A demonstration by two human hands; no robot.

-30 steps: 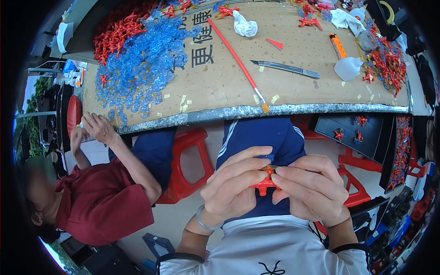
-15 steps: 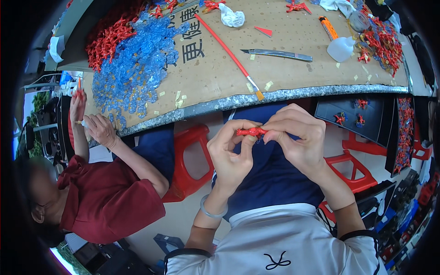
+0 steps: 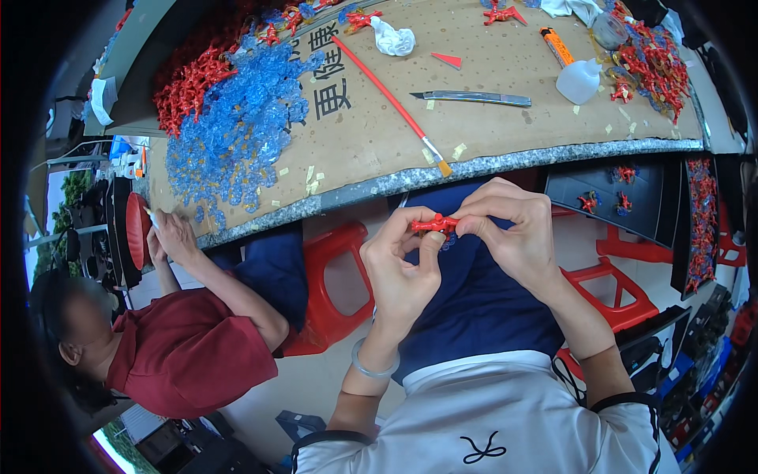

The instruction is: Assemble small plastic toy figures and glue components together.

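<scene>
Between both hands, over my lap, is a small red plastic figure (image 3: 436, 225) with a bit of clear blue showing beneath it. My left hand (image 3: 404, 257) pinches its left end between thumb and fingers. The thumb and fingertips of my right hand (image 3: 509, 229) are closed on its right end. On the table ahead lie a red-handled paintbrush (image 3: 395, 107), a slim craft knife (image 3: 471, 98) and a small red triangular piece (image 3: 448, 60).
Piles of clear blue pieces (image 3: 237, 130) and red figures (image 3: 193, 87) cover the table's left. More figures (image 3: 655, 71) lie right, near a white bottle (image 3: 579, 81) and an orange tube (image 3: 557, 46). A dark tray (image 3: 608, 209) holds several figures. A co-worker (image 3: 193, 355) sits left.
The red figure has turned a little in my fingers and shows more of its upper side. The co-worker's hands have come lower and closer together.
</scene>
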